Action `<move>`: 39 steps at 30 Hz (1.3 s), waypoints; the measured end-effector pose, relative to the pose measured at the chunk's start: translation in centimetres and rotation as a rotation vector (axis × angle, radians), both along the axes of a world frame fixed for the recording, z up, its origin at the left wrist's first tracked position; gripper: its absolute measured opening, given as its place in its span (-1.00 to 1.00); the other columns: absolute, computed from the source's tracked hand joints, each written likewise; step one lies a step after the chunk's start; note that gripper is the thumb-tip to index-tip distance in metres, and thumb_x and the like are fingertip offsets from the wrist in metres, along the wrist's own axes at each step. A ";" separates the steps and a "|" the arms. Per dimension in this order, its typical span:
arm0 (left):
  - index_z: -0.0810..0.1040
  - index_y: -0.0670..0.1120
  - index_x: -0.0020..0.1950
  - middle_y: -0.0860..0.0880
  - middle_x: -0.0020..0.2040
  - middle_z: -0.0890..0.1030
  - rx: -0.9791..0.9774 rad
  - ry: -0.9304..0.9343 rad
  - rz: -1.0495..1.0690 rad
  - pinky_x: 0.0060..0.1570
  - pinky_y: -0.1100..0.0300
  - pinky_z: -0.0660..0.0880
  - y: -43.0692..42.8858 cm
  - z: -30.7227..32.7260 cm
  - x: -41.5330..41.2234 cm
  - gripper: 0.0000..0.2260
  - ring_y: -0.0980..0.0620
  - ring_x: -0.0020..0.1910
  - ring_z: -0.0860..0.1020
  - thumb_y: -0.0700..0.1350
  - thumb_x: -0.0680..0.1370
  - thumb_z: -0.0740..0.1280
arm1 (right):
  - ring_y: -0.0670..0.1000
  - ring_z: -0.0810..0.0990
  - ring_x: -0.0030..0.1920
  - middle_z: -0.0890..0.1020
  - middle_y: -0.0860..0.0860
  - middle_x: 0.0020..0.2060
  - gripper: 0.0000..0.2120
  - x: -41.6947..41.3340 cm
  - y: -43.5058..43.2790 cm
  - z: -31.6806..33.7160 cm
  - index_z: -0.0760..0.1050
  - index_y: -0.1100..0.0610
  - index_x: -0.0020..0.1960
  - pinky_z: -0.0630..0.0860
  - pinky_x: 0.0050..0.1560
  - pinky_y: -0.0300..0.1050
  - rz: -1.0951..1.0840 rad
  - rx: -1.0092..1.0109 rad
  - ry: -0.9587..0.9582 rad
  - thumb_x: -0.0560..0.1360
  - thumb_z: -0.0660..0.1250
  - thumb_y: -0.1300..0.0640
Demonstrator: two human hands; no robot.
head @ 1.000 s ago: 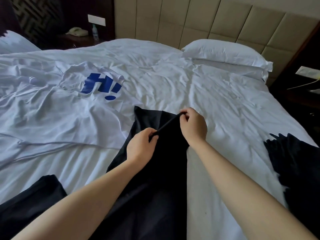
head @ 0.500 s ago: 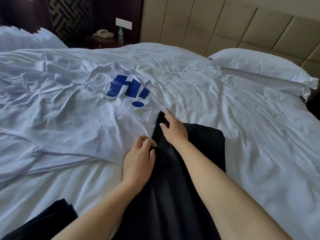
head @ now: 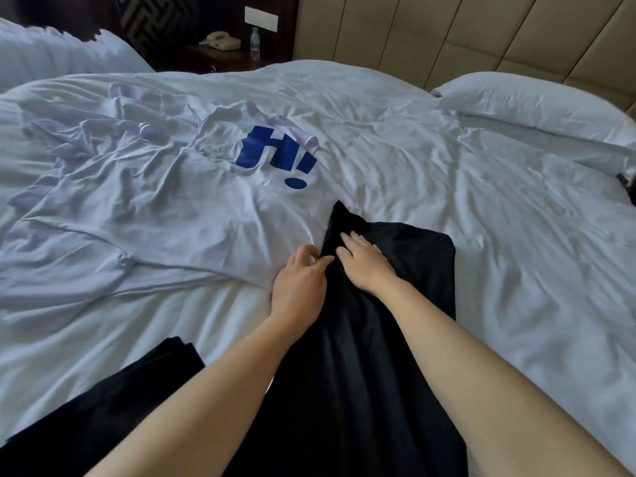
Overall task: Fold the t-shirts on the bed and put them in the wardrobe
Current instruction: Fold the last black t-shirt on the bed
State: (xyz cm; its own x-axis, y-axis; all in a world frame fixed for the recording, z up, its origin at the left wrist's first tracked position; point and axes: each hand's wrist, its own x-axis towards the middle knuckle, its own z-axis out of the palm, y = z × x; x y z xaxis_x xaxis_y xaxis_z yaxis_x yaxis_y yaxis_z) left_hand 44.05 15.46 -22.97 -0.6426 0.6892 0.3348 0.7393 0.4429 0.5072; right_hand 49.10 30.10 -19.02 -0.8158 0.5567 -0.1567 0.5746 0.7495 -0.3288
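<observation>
Right grip (head: 364,263), a bare hand, lies flat with straight fingers on the upper left part of the black t-shirt (head: 416,256) and presses it onto the bed (head: 499,235). Left grip (head: 297,290) sits just beside it at the shirt's left edge. Its fingers are loosely curled and its fingertips touch the black cloth where that cloth meets the white t-shirt (head: 165,215). Whether it pinches the edge or only rests there, I cannot tell.

From the head view, the black t-shirt runs as a long band from the bottom of the frame, between and under both forearms, up past the two hands. Its top left corner comes to a point beyond the fingertips, and its top right corner is squared off. The white t-shirt lies crumpled and spread out to the left, with its blue print (head: 275,156) just beyond the black corner; its lower edge touches the black cloth near the left grip. Another dark garment (head: 137,383) lies at the lower left, near the left forearm. A pillow (head: 533,108) rests at the far right against the padded headboard (head: 447,39). A telephone (head: 222,41) and a bottle (head: 254,43) stand on a dark nightstand beyond the bed.
</observation>
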 end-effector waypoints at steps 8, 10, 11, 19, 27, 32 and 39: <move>0.32 0.17 0.49 0.06 0.58 0.12 -0.302 -0.098 -0.167 0.33 0.00 0.38 -9.5 4.8 2.9 -0.63 -0.02 0.49 0.26 0.07 0.67 0.10 | 0.02 0.05 0.56 0.07 -0.05 0.58 -0.48 10.8 -11.8 5.1 0.10 0.00 0.58 0.03 0.52 0.00 0.041 0.015 -0.013 0.66 0.05 -0.09; 0.35 0.16 0.46 0.08 0.56 0.16 -0.304 -0.083 -0.137 0.28 0.03 0.41 -13.0 5.9 3.8 -0.65 0.00 0.45 0.31 0.06 0.66 0.12 | 0.02 0.09 0.55 0.11 -0.07 0.57 -0.49 12.8 -14.8 5.7 0.14 -0.02 0.56 0.06 0.52 -0.01 0.055 -0.013 0.034 0.65 0.07 -0.10; 0.36 0.15 0.46 0.09 0.55 0.18 -0.313 -0.070 -0.120 0.24 0.06 0.42 -14.7 6.3 4.3 -0.65 0.01 0.42 0.35 0.06 0.66 0.13 | 0.02 0.12 0.54 0.14 -0.07 0.56 -0.50 13.7 -16.2 5.8 0.17 -0.03 0.55 0.10 0.50 -0.02 0.065 -0.017 0.054 0.64 0.09 -0.10; 0.31 0.08 0.49 0.03 0.51 0.27 -0.305 -0.057 0.020 0.24 0.03 0.42 -25.4 6.4 5.5 -0.61 -0.07 0.40 0.37 0.07 0.66 0.14 | -0.11 0.23 0.48 0.27 -0.16 0.49 -0.54 18.7 -26.2 4.3 0.24 -0.04 0.51 0.29 0.37 -0.13 0.141 -0.020 0.212 0.63 0.16 -0.02; 0.19 0.05 0.55 0.01 0.49 0.28 -0.419 -0.092 0.115 0.31 0.05 0.36 -30.7 4.7 5.3 -0.50 -0.06 0.44 0.31 0.10 0.62 0.18 | -0.05 0.08 0.54 0.16 -0.07 0.55 -0.54 18.9 -30.0 0.5 0.22 -0.12 0.52 0.06 0.50 -0.09 0.228 0.047 0.151 0.63 0.13 -0.05; 0.15 0.00 0.55 -0.03 0.48 0.32 -0.443 -0.176 0.189 0.25 0.02 0.40 -31.3 3.8 4.8 -0.43 -0.11 0.43 0.32 0.12 0.59 0.23 | -0.02 -0.27 0.56 -0.11 -0.01 0.59 -0.44 18.0 -30.0 -1.6 -0.05 -0.26 0.55 -0.30 0.52 0.15 0.271 0.120 -0.086 0.60 0.00 -0.28; 0.28 -0.08 0.42 -0.12 0.35 0.40 -0.480 -0.162 0.276 0.22 0.00 0.37 -30.3 3.1 3.8 -0.34 -0.16 0.32 0.37 0.19 0.46 0.41 | 0.01 -0.39 0.53 -0.23 0.02 0.58 -0.41 17.7 -29.9 -2.5 -0.17 -0.31 0.54 -0.37 0.48 0.23 0.283 0.141 -0.182 0.58 -0.04 -0.34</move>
State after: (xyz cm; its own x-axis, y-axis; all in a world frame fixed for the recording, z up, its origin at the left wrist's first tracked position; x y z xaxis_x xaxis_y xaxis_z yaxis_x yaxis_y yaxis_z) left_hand 47.82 -14.83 -19.90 -0.8371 0.5394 -0.0915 0.4936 0.8167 0.2988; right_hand 66.77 0.17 -21.54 -0.9064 0.3395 -0.2514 0.3777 0.9179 -0.1220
